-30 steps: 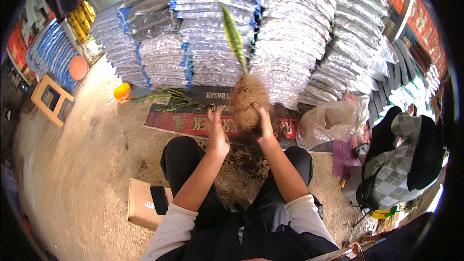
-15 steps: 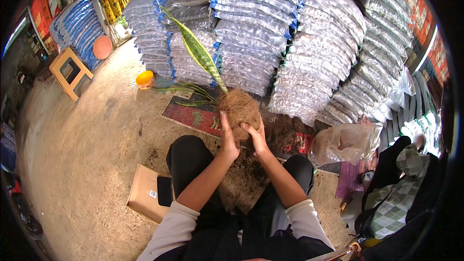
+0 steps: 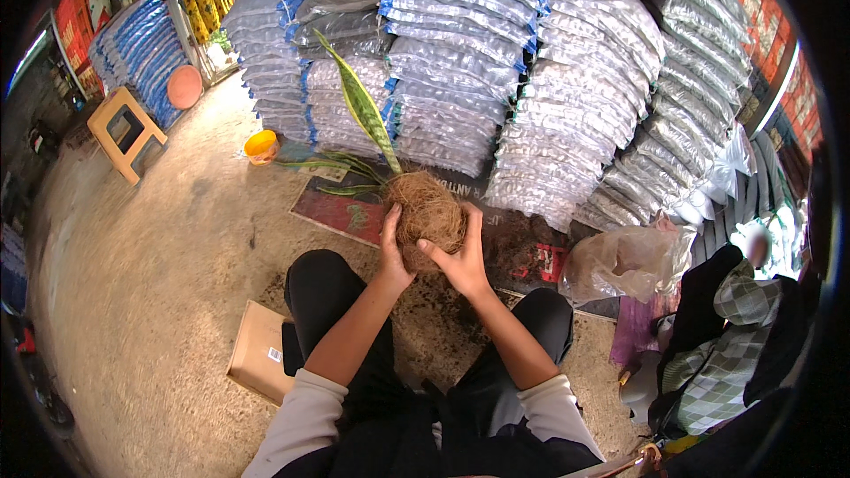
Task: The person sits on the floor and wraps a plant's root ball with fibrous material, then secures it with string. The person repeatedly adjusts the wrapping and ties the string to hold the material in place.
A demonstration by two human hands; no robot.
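Note:
A brown coconut-fibre ball (image 3: 428,211) with one long green and yellow striped leaf (image 3: 359,104) rising from it is held in front of me, above my knees. My left hand (image 3: 392,252) cups its left side and underside. My right hand (image 3: 461,257) grips its right side and underside, thumb pointing left. The leaf leans up and to the left. Loose dark soil (image 3: 434,314) lies on the mat and floor between my legs.
Stacks of clear filled bags (image 3: 496,62) rise behind. Cut green leaves (image 3: 332,164) and an orange pot (image 3: 262,147) lie to the left, a yellow stool (image 3: 127,133) further left. A cardboard box (image 3: 257,358) with a phone sits by my left knee. A person in a checked garment (image 3: 726,327) sits at the right, by a plastic bag (image 3: 624,261).
The fibre ball came down from higher up, and its leaf swung from upright to leaning left. My left hand, open beside it a second ago, now cups it.

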